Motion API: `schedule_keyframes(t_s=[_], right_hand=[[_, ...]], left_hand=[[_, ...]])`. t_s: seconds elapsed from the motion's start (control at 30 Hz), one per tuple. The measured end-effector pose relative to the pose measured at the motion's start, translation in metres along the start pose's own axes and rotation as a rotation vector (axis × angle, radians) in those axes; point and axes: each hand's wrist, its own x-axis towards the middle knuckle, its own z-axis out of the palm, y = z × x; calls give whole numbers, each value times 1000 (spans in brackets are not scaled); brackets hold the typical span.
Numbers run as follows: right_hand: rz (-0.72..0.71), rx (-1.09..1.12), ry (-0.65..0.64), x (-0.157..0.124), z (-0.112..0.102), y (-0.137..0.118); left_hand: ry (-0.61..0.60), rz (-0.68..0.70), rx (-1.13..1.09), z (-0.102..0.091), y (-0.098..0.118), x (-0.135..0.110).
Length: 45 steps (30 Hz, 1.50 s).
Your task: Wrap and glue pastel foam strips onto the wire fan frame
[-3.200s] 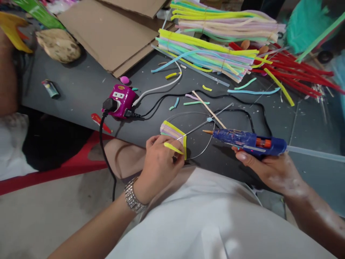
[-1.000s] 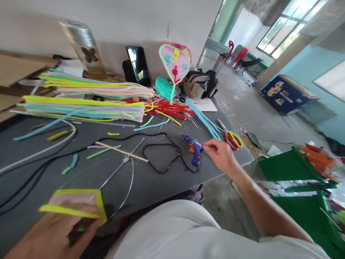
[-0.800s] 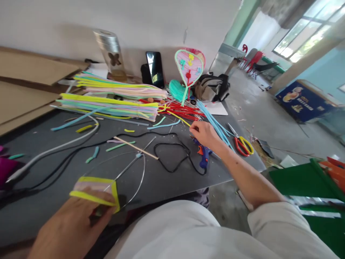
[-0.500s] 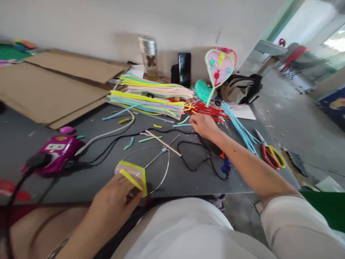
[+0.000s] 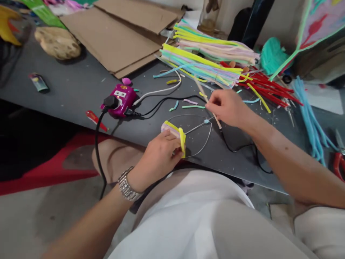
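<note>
My left hand [image 5: 157, 156], with a metal watch on its wrist, grips the edge of a wire loop frame [image 5: 196, 127]. That edge is wrapped in pastel pipe cleaners [image 5: 171, 130] and bordered by a yellow strip [image 5: 182, 142]. My right hand [image 5: 226, 106] sits just beyond the frame's tip, its fingers pinched on a thin wooden stick [image 5: 201, 90]. The stick's middle is hidden by those fingers. The hot glue gun does not show; my right forearm may cover it.
A magenta power socket [image 5: 120, 100] with a black plug feeds black cords across the dark tabletop. Bundled pipe cleaners [image 5: 202, 70] and loose red ones [image 5: 264, 90] lie behind my hands. Cardboard sheets [image 5: 107, 39] lie further back, and blue pipe cleaners [image 5: 309, 115] lie to the right.
The view has swung left and down, back onto my hands. My right hand has moved from beside the red pipe cleaners to the wooden stick, whose angle has shifted.
</note>
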Motion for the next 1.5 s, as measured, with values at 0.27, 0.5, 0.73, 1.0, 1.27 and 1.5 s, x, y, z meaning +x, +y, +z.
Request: schedule_keyframes(t_s=[0.27,0.5,0.73,1.0,1.27,1.5], right_hand=[[-164,218,107,-76,47,-2],[-232,315,207,-60,67,-7],[-374,107,158,-50,76,-7],[-425,75,122,-45,79,-6],[-319,332,237,-45,88,1],[-401,311,327,-45,89,2]], left_hand=[[162,39,-57,10,0,-8],[174,78,-15,15,1,-11],[205,69,-40,14,5,-6],[203,-48,-92,10,7,-4],[313,-69,-93,18,6,-4],[286,-49,-62,15,6,-3]])
